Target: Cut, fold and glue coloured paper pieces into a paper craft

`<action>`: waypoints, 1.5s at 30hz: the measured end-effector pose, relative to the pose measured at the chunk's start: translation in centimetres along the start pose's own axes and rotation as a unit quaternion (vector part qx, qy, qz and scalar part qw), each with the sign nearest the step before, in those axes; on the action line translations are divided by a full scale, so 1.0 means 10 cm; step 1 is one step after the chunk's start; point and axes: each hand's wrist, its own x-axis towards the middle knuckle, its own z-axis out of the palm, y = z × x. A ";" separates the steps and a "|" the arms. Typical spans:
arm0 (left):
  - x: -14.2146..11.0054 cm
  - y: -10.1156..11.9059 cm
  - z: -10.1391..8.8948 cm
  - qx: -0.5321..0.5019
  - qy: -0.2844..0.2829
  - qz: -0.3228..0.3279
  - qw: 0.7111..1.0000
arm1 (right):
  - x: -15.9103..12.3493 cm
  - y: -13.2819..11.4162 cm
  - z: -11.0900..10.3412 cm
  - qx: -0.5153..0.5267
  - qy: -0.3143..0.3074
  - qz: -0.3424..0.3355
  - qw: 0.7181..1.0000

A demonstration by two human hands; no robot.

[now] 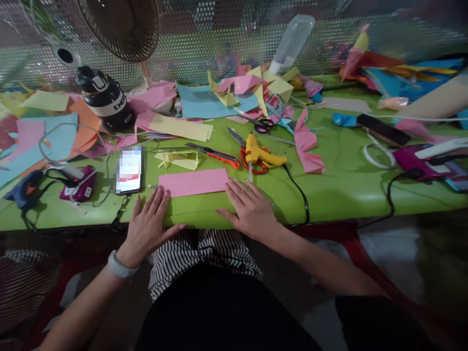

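A pink paper strip point(193, 183) lies flat near the front edge of the green table point(204, 210). My left hand point(149, 217) rests at the strip's left end, fingers stretched out and fingertips touching its corner. At the right end, my right hand point(252, 207) lies flat with its fingertips on the paper's edge. Just behind the strip are a folded yellow paper piece point(177, 159), an orange box cutter point(219, 157), red-handled scissors point(261, 169) and a yellow glue gun point(261, 152), which lies over the scissors. Neither hand grips anything.
A phone point(128, 170) with a lit screen lies left of the strip. Farther back stand a black bottle point(104, 100) and a fan point(122, 29). Paper scraps point(241, 85) and black scissors point(263, 126) lie behind. Purple power strips point(83, 184) with cables sit at both sides.
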 end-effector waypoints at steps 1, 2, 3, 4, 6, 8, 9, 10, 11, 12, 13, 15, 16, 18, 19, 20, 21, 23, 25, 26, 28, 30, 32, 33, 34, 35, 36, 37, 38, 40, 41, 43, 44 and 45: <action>0.03 -0.01 -0.06 -0.002 -0.002 0.006 1.000 | 0.09 0.00 -0.05 0.026 -0.016 0.011 0.999; 0.08 -0.02 -0.14 -0.007 -0.003 0.010 1.000 | 0.19 0.01 -0.10 0.057 -0.045 0.025 0.997; 0.14 -0.03 -0.22 -0.016 0.003 0.004 1.000 | 0.31 0.02 -0.14 0.094 -0.084 0.038 0.991; 0.23 -0.03 -0.31 -0.031 0.014 -0.014 0.999 | 0.44 0.03 -0.16 0.137 -0.137 0.048 0.980; 0.44 -0.03 -0.46 -0.092 -0.007 -0.046 0.995 | 0.71 0.05 -0.17 0.243 -0.259 0.060 0.933; 0.70 -0.02 -0.53 -0.201 -0.110 -0.041 0.973 | 0.96 0.06 -0.13 0.332 -0.374 0.079 0.862; 0.83 -0.01 -0.54 -0.251 -0.155 -0.040 0.955 | 1.07 0.06 -0.10 0.351 -0.418 0.097 0.832; 0.95 -0.01 -0.52 -0.296 -0.206 -0.049 0.931 | 1.16 0.06 -0.06 0.359 -0.455 0.113 0.807; 1.05 0.00 -0.49 -0.339 -0.256 -0.071 0.903 | 1.23 0.06 -0.03 0.361 -0.479 0.126 0.790; 1.14 0.01 -0.45 -0.365 -0.300 -0.092 0.877 | 1.28 0.05 0.00 0.359 -0.498 0.138 0.778; 1.22 0.02 -0.40 -0.378 -0.327 -0.111 0.859 | 1.32 0.04 0.03 0.355 -0.511 0.147 0.769; 1.30 0.02 -0.30 -0.400 -0.367 -0.148 0.827 | 1.35 0.02 0.08 0.346 -0.528 0.155 0.760; 1.32 0.02 -0.26 -0.410 -0.379 -0.162 0.814 | 1.35 0.02 0.10 0.342 -0.535 0.153 0.757; 1.33 0.01 -0.21 -0.427 -0.397 -0.176 0.793 | 1.35 0.03 0.13 0.341 -0.540 0.139 0.757; 1.33 0.00 -0.20 -0.432 -0.402 -0.178 0.787 | 1.34 0.04 0.14 0.342 -0.540 0.131 0.758; 1.32 -0.01 -0.19 -0.437 -0.407 -0.179 0.782 | 1.34 0.07 0.15 0.339 -0.541 0.127 0.759; 1.32 -0.01 -0.19 -0.440 -0.411 -0.178 0.778 | 1.33 0.11 0.16 0.333 -0.544 0.129 0.759; 1.32 -0.02 -0.18 -0.442 -0.413 -0.183 0.775 | 1.32 0.21 0.15 0.318 -0.555 0.139 0.756; 1.33 -0.01 -0.17 -0.437 -0.413 -0.193 0.776 | 1.30 0.31 0.13 0.301 -0.569 0.147 0.751; 1.35 0.00 -0.17 -0.432 -0.413 -0.197 0.777 | 1.29 0.37 0.11 0.295 -0.573 0.148 0.750; 1.38 0.03 -0.16 -0.416 -0.414 -0.207 0.783 | 1.26 0.45 0.06 0.281 -0.575 0.152 0.753; 1.42 0.07 -0.15 -0.393 -0.415 -0.214 0.792 | 1.24 0.51 0.02 0.264 -0.576 0.160 0.757; 1.45 0.11 -0.16 -0.370 -0.413 -0.218 0.803 | 1.23 0.54 -0.01 0.249 -0.582 0.159 0.758; 1.46 0.12 -0.16 -0.363 -0.412 -0.220 0.806 | 1.23 0.56 -0.02 0.244 -0.587 0.153 0.757; 1.46 0.13 -0.16 -0.360 -0.411 -0.222 0.808 | 1.23 0.57 -0.03 0.241 -0.591 0.146 0.756; 1.46 0.14 -0.16 -0.360 -0.410 -0.223 0.808 | 1.23 0.58 -0.03 0.239 -0.593 0.141 0.756; 1.45 0.13 -0.15 -0.361 -0.409 -0.224 0.807 | 1.23 0.59 -0.03 0.238 -0.594 0.138 0.756; 1.44 0.11 -0.15 -0.362 -0.408 -0.226 0.807 | 1.23 0.59 -0.03 0.235 -0.595 0.138 0.756; 1.42 0.08 -0.15 -0.363 -0.408 -0.225 0.807 | 1.23 0.60 -0.03 0.233 -0.596 0.140 0.756; 1.36 -0.01 -0.15 -0.356 -0.410 -0.223 0.810 | 1.23 0.62 -0.03 0.229 -0.596 0.143 0.756; 1.32 -0.08 -0.15 -0.350 -0.410 -0.222 0.813 | 1.23 0.62 -0.02 0.229 -0.596 0.144 0.756; 1.23 -0.22 -0.18 -0.329 -0.411 -0.230 0.819 | 1.23 0.63 -0.02 0.229 -0.597 0.142 0.756; 1.18 -0.29 -0.20 -0.324 -0.411 -0.237 0.818 | 1.24 0.64 -0.02 0.226 -0.600 0.141 0.755; 1.13 -0.36 -0.22 -0.320 -0.413 -0.248 0.816 | 1.24 0.64 -0.02 0.223 -0.604 0.139 0.753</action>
